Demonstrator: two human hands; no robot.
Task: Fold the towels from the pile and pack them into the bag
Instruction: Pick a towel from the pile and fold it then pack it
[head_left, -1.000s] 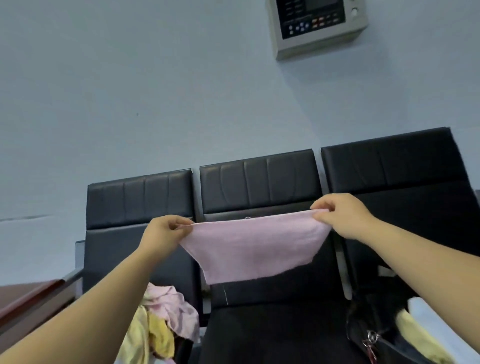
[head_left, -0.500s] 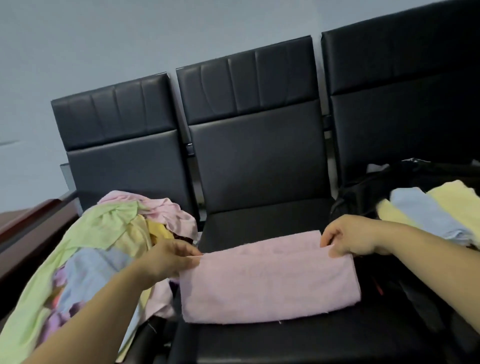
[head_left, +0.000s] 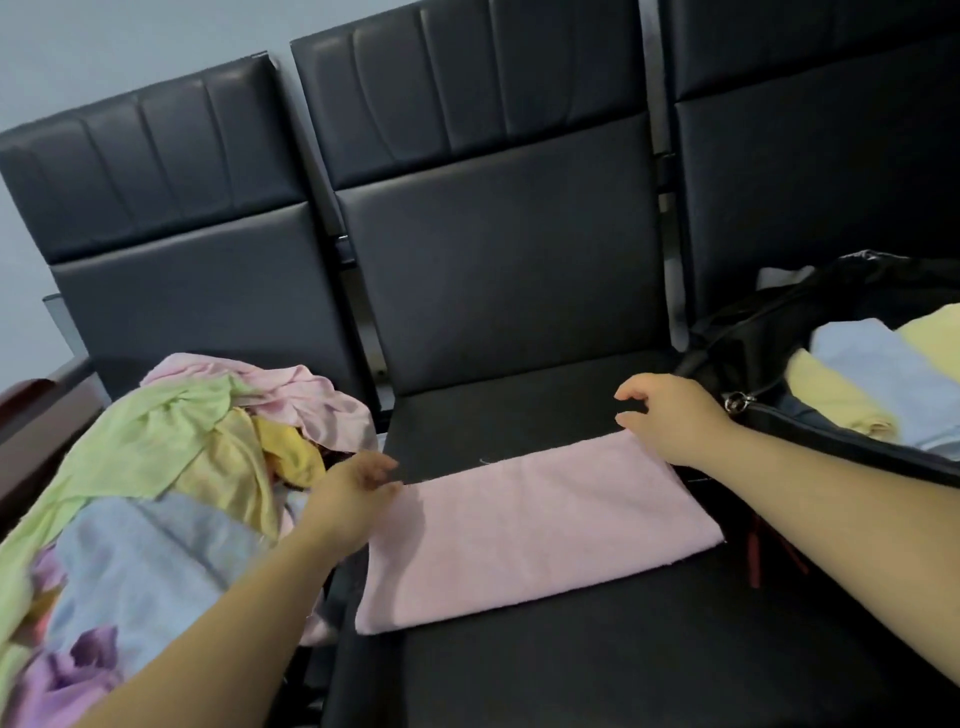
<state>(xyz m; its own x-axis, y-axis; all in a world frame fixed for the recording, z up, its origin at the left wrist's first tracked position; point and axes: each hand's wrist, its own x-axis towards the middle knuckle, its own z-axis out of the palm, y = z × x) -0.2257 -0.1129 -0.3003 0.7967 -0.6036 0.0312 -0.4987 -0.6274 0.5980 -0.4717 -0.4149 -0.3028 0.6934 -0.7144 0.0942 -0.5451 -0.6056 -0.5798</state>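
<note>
The pink towel (head_left: 540, 525), folded once, lies flat across the middle seat (head_left: 623, 649). The left hand (head_left: 353, 493) rests relaxed fingers on its far left corner. The right hand (head_left: 670, 415) is released, loosely curled at the far right corner. The next fold will go best if both layers are pinched together and the edges matched squarely. The bag (head_left: 753, 358) on the right seat runs off frame, and the pile (head_left: 156, 467) hides its lower towels.

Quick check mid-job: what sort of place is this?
Probably a waiting area, not a home: a row of joined black padded seats against a bare grey wall. The towel lies on the middle seat, the bag on the right one.
</note>
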